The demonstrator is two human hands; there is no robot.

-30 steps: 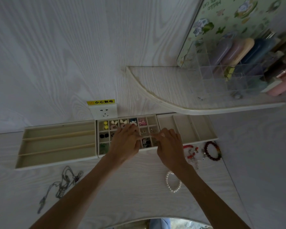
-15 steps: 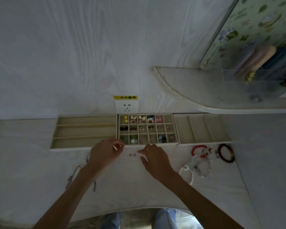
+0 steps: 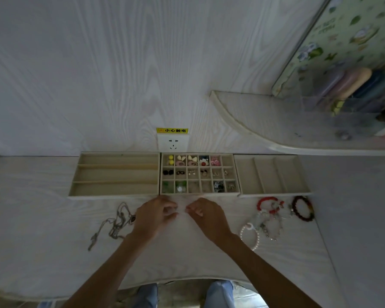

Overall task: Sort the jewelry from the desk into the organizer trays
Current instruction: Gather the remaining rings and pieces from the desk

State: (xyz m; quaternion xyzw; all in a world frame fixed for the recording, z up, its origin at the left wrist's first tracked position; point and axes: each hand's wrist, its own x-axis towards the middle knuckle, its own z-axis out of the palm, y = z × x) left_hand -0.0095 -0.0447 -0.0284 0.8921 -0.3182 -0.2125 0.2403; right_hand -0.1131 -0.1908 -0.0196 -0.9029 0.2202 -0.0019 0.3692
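Note:
Three beige organizer trays stand in a row at the back of the desk: a left tray [image 3: 113,174] with three long bare rows, a middle grid tray [image 3: 199,194] holding small earrings and studs, and a right tray [image 3: 267,174] with three bare slots. My left hand [image 3: 156,215] and my right hand [image 3: 206,215] rest on the desk just in front of the grid tray. Their pinched fingertips almost meet, and what lies between them is hidden. Silver necklaces [image 3: 116,223] lie left of my left hand. A red bracelet [image 3: 269,204], a dark beaded bracelet [image 3: 302,207] and a pearl bracelet [image 3: 250,235] lie to the right.
A wall socket [image 3: 172,142] with a yellow label sits behind the grid tray. A curved shelf [image 3: 276,130] at the upper right carries a clear box [image 3: 353,112] of pastel items. The desk's rounded front edge [image 3: 187,282] runs above my knees.
Both hands came back from the grid tray to the desk in front of it. They then closed in on the spot where small studs lay between them.

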